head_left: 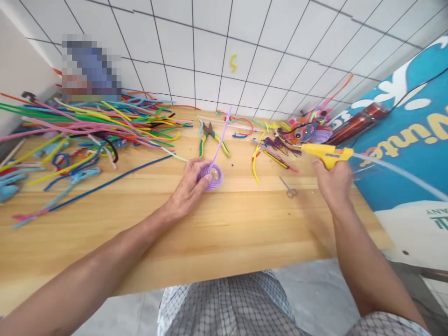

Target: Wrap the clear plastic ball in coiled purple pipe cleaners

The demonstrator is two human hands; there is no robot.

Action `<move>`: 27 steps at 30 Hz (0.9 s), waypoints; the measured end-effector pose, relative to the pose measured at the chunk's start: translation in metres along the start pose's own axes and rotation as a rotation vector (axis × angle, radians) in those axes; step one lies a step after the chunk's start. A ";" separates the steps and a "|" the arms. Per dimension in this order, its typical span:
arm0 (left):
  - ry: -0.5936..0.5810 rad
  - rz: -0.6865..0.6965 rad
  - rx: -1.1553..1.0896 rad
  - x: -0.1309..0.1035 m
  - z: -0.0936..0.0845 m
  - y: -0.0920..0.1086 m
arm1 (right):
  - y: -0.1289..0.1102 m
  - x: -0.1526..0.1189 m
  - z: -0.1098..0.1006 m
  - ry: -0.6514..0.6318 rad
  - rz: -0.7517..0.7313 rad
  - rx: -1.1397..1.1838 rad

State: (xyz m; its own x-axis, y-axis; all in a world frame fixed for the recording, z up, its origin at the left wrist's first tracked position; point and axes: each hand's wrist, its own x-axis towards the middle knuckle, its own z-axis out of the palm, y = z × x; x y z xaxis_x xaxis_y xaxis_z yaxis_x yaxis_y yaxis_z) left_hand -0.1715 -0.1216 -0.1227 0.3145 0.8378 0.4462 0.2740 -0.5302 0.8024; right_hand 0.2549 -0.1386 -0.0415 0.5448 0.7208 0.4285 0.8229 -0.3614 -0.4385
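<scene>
My left hand [193,183] is closed on the left side of a coiled purple pipe cleaner [217,179], just above or on the wooden table. One straight end of the purple stem sticks up from the coil. A round pale middle shows inside the ring. At the right, my right hand [334,182] grips a yellow hot glue gun [327,154] by its handle, held up with its nozzle pointing left. A translucent glue stick [399,170] runs out of its back. Between the hands lie small scissors [289,189]. Green-handled pliers [210,135] rest behind the coil.
A large heap of coloured pipe cleaners [105,121] covers the table's left back. More pieces and small craft figures [308,128] lie at the right back, near a dark red cylinder [360,123]. A white tiled wall [210,56] closes off the back; a blue printed panel [402,140] stands right.
</scene>
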 end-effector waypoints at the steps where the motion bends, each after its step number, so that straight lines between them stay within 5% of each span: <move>1: 0.003 -0.002 -0.008 0.000 0.000 0.000 | 0.016 0.004 0.003 0.009 0.044 -0.041; 5: 0.030 -0.013 -0.046 0.000 0.002 -0.002 | 0.061 0.010 0.022 0.012 0.129 -0.096; 10: 0.042 -0.001 -0.059 0.000 0.004 -0.004 | 0.082 0.008 0.036 -0.034 0.174 -0.129; 16: 0.053 0.000 -0.039 0.000 0.004 -0.002 | 0.081 -0.013 0.002 -0.073 0.017 -0.254; 18: 0.022 0.003 -0.022 0.000 0.004 0.002 | 0.067 -0.030 -0.013 -0.075 -0.080 -0.247; 21: -0.019 0.009 -0.022 0.001 0.003 0.006 | 0.019 -0.054 -0.021 -0.116 -0.451 0.042; 27: -0.020 0.007 -0.026 0.002 0.003 0.009 | -0.122 -0.076 0.015 -0.204 -1.005 0.463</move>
State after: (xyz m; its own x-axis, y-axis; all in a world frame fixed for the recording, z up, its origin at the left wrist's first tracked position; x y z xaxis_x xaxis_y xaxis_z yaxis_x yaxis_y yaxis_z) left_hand -0.1653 -0.1247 -0.1159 0.3349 0.8311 0.4439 0.2484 -0.5323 0.8093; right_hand 0.1104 -0.1403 -0.0327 -0.4037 0.6593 0.6343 0.7110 0.6624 -0.2360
